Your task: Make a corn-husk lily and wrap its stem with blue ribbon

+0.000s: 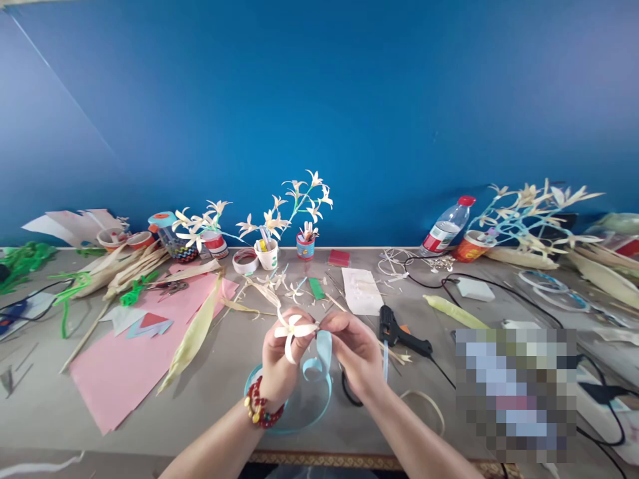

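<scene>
Left hand point(279, 359) pinching small cream husk flower point(294, 329), right hand point(357, 352) gripping pale blue ribbon point(320, 351) at its base, white paper cup point(268, 255) behind holding flowered branch point(276, 221)

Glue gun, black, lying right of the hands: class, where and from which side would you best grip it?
Probably the handle, the arm running out to the cord. The glue gun lies flat on its side on the table, so come from above, closing across the handle, clear of the body end.
</scene>
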